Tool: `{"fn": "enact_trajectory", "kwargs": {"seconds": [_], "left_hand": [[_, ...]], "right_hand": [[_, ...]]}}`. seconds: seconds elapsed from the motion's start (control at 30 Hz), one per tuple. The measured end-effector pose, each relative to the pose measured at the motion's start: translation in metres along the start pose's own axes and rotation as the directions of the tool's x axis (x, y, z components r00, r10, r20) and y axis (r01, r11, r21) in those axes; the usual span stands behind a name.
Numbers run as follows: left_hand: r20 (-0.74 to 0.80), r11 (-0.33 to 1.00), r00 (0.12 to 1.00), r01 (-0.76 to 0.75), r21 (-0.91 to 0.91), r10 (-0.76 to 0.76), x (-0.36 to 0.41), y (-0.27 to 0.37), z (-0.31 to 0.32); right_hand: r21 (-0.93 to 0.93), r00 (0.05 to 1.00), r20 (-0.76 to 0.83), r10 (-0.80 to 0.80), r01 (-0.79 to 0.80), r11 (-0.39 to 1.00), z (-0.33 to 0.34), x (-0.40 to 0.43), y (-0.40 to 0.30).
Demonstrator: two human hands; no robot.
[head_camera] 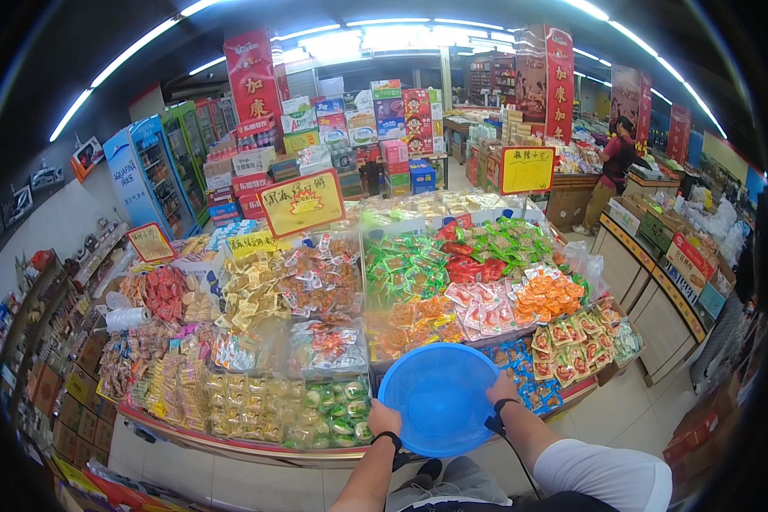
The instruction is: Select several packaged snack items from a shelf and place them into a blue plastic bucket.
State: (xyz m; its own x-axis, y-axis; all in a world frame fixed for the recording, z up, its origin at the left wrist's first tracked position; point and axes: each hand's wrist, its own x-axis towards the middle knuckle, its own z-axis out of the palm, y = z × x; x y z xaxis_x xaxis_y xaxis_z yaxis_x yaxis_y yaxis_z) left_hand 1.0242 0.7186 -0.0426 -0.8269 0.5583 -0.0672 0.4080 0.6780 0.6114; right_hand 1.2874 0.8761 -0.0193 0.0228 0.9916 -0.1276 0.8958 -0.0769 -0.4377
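Note:
A round blue plastic basin (pixel 436 400) with nothing in it is held level before me, over the front edge of the snack display. My left hand (pixel 384 417) grips its near left rim, and my right hand (pixel 502 388) grips the right rim. Both wrists carry black bands. Left of the basin lie green-wrapped snack packs (pixel 338 409). Blue snack packets (pixel 526 376) sit just past my right hand, beside a box of tan packets (pixel 573 349). Behind the basin are orange and yellow packets (pixel 416 323) and pink-white packets (pixel 483 307).
Yellow price signs (pixel 302 203) stand over the display. A roll of plastic bags (pixel 128 318) rests at its left. Stacked drink cartons (pixel 377 118) and a blue drinks fridge (pixel 150 176) are behind. A person (pixel 614 168) stands at a far counter. Boxes line the right-hand counter (pixel 653 262).

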Motion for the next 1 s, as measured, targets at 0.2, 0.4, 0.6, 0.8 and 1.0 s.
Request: {"fn": "enact_trajectory", "kwargs": {"seconds": [0.2,0.4,0.6,0.8,1.0], "left_hand": [[-0.024,0.997,0.997,0.067,-0.026,-0.067,0.0,-0.011,-0.008],[0.109,0.996,0.992,0.076,-0.046,-0.07,-0.003,0.007,-0.009],[0.115,0.994,0.99,0.09,-0.065,-0.082,-0.007,0.01,-0.023],[0.136,0.991,0.984,0.127,-0.053,-0.119,-0.005,0.012,-0.022],[0.095,0.993,0.994,0.062,-0.096,-0.053,-0.006,0.005,-0.015]], "right_hand": [[0.03,0.999,0.01,-0.04,0.039,0.999,0.012,0.003,-0.001],[0.076,0.999,-0.03,-0.041,0.043,0.996,0.012,0.009,0.012],[0.092,0.999,-0.033,-0.043,0.046,0.995,0.01,0.005,0.004],[0.096,0.998,-0.046,-0.044,0.048,0.994,0.005,0.0,-0.002],[0.065,0.998,0.02,-0.057,0.056,0.996,0.005,0.006,0.001]]}}
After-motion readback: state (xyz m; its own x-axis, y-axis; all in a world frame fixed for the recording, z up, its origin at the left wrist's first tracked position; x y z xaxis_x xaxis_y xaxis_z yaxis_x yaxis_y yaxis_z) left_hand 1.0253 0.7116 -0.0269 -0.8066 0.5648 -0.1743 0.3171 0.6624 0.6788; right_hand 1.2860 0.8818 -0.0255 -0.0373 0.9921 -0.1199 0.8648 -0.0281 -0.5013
